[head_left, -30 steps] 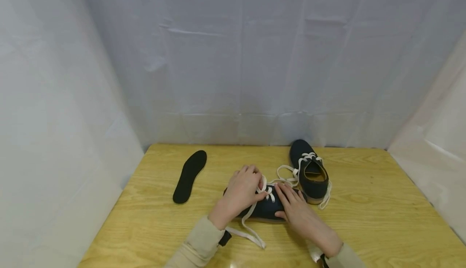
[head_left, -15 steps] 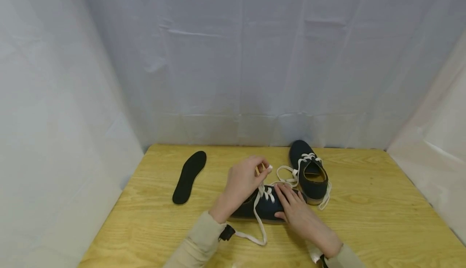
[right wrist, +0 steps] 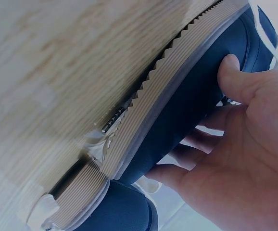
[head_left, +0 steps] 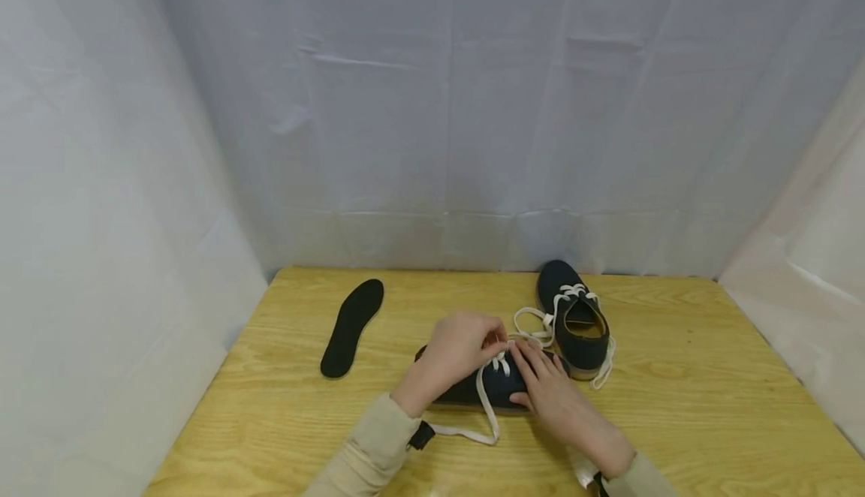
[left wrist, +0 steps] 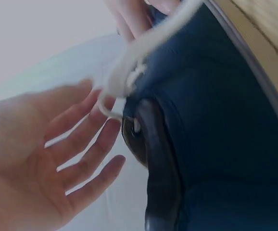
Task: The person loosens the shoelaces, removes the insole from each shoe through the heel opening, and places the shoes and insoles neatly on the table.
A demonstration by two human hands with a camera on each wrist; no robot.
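A dark blue canvas shoe (head_left: 501, 388) lies lengthways in front of me, toe to the right. My left hand (head_left: 459, 347) is over its lacing, thumb and index fingertips together at the white shoelace (head_left: 496, 365). In the left wrist view a loop of the shoelace (left wrist: 104, 107) runs by the fingertips of the left hand (left wrist: 62, 149), its other fingers spread. Across the toe my right hand (head_left: 554, 396) holds the shoe, thumb on the near side. The right wrist view shows the shoe (right wrist: 177, 110) between thumb and fingers of the right hand (right wrist: 245, 134).
A second dark blue shoe (head_left: 557, 279) stands behind the toe at the right, its white laces loose. The black insole (head_left: 353, 328) lies at the left on the wooden table (head_left: 689, 377). Plastic sheeting (head_left: 432, 121) hangs behind the table and along both sides.
My left hand lifted the shoelace up from the shoe, then came back down to the lacing. The loose lace strand in front shifted right. My right hand has stayed on the toe.
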